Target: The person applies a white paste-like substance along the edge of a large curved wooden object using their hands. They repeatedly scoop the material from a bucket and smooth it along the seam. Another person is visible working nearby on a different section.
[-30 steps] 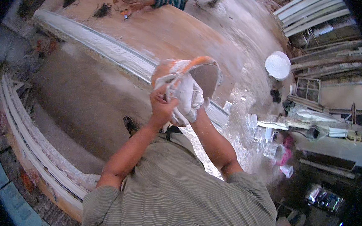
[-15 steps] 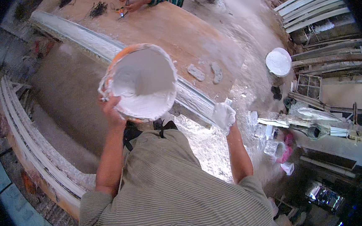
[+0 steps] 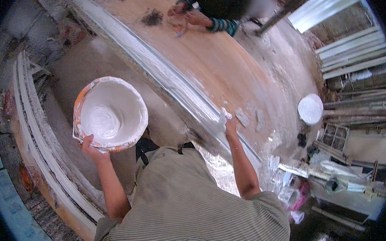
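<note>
A white bucket (image 3: 130, 102) with orange patches outside hangs at my left side, its mouth facing up toward me. My left hand (image 3: 95, 149) grips its near left rim beside the handle. Wet white paste (image 3: 106, 123) coats the bottom and walls. Over the table edge, my right hand (image 3: 230, 124) is closed around a white, plaster-smeared lump (image 3: 224, 114) whose kind I cannot make out. Beneath that hand runs a long, straight mould (image 3: 162, 68) with a layer of white paste along its channel.
Two grey-white chunks (image 3: 242, 117) lie on the brown tabletop (image 3: 225, 73). Across it, a co-worker's hands (image 3: 194, 17) handle something small near dark fibres (image 3: 152, 17). Another white bucket (image 3: 311, 109) stands on the floor at right. Long white mouldings (image 3: 39, 127) curve along my left.
The bucket has swung left and lower, away from the mould, with its mouth more upward. My right hand has moved left and in over the mould. The whole view has shifted.
</note>
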Demonstrator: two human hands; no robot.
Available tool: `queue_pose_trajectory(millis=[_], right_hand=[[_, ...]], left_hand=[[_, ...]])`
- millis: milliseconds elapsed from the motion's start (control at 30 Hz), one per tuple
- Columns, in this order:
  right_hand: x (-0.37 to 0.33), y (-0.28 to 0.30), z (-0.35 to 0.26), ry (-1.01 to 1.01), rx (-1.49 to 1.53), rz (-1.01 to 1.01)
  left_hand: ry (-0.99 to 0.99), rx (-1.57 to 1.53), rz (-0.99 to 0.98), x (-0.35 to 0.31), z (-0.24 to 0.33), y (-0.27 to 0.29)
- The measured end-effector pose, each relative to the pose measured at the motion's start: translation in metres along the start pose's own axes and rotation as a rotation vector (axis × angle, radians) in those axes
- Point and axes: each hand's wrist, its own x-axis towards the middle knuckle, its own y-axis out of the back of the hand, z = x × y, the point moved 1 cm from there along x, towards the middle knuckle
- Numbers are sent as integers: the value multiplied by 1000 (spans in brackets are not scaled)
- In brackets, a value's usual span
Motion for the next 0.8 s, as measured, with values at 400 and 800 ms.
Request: queue_pose_trajectory(millis=[400, 800], right_hand=[[104, -299, -188, 253, -298, -21], [210, -588, -359, 301, -258, -147]], left_hand=[[-133, -30, 122, 228, 101, 7], [-375, -1, 136, 438, 173, -28]])
